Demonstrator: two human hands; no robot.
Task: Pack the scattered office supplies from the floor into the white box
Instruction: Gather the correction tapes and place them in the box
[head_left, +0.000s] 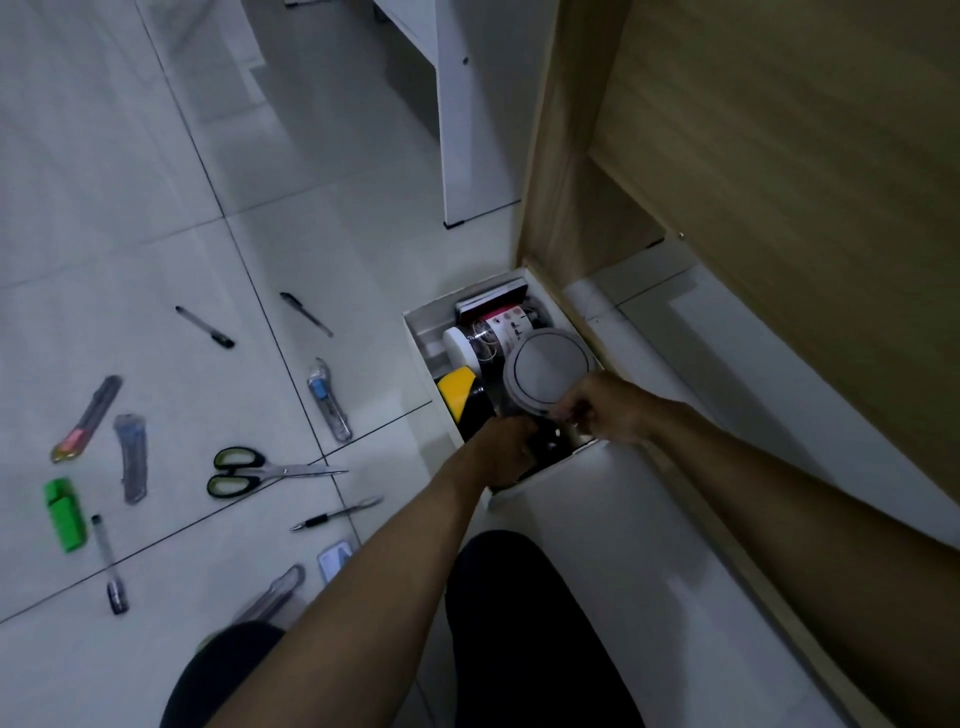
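Strewn toward the left edge of the floor (363, 249), well apart from the box: a knife (85, 421) with a pink and yellow body, a green marker (65, 514), a clear pen (109, 564), a packaged cutter (131, 457). Further right, more pens, green-handled scissors (244, 472) with blades pointing toward the box, a blue cutter (330, 400), none of it packed yet. Easy to tread or kneel on while reaching, the loose blades above all; easy too to roll a pen away with a careless sweep. Next, the white box (415, 332), standing on the floor against the foot of the wooden cabinet (571, 156), already crowded: a yellow and black tape roll (457, 397) along its left wall, a white-capped jar (460, 348) behind that, a round grey tub (548, 371) lying on top toward the right wall. Left grip (506, 449) sunk into the near corner with fingers curled downward, contents hidden, so cannot tell whether clamped on anything. Right grip (597, 410) bunched at the near rim of the tub, fingers close together, possibly pinching something small, again cannot tell. Likely trouble here: little room left, so forcing things down may tip the tub over the rim, jam the long items crosswise, or nudge the box sideways.
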